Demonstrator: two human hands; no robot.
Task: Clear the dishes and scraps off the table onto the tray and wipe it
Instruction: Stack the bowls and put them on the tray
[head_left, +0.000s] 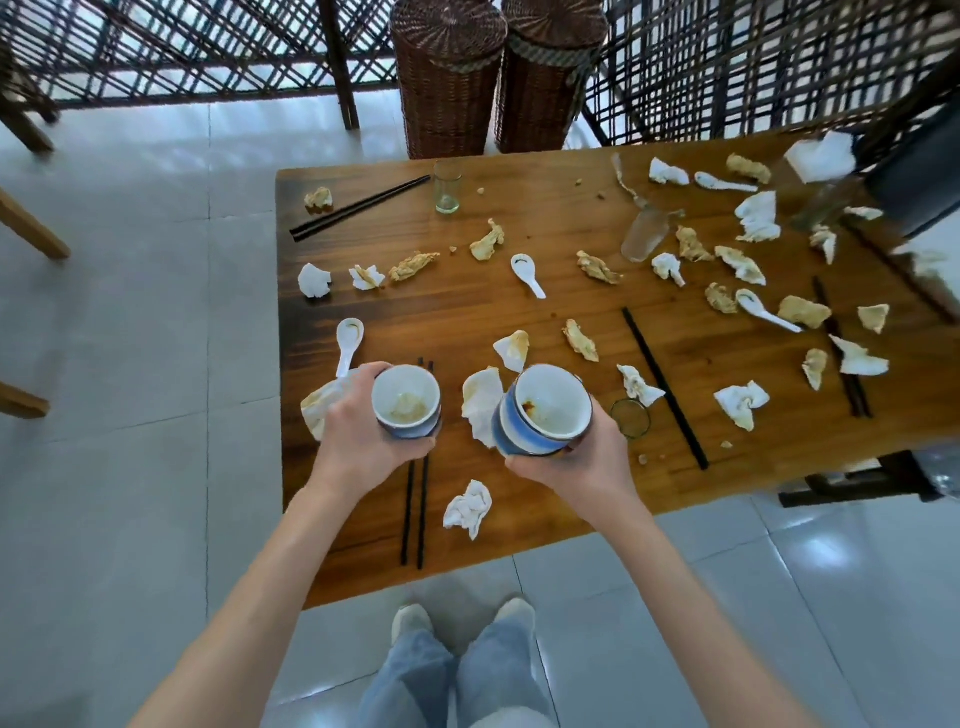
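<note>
My left hand (358, 434) grips a small blue-banded bowl (406, 400), white inside with brownish residue, held above the near left part of the wooden table (519, 317). My right hand (582, 457) grips a larger blue-striped bowl (543, 410) with sauce stains, just right of the first. Under them lie black chopsticks (415, 509) and crumpled napkins (468, 508). White spoons (347, 345) (527, 274) (766, 310), stained tissues and food scraps are scattered over the table. No tray is in view.
A small glass (448, 187) stands at the far edge, another glass (644, 236) lies tipped, and a low glass (630, 418) sits by my right hand. Two wicker baskets (449, 78) stand beyond the table. A dark chair (919, 171) is at the far right. My feet are at the near edge.
</note>
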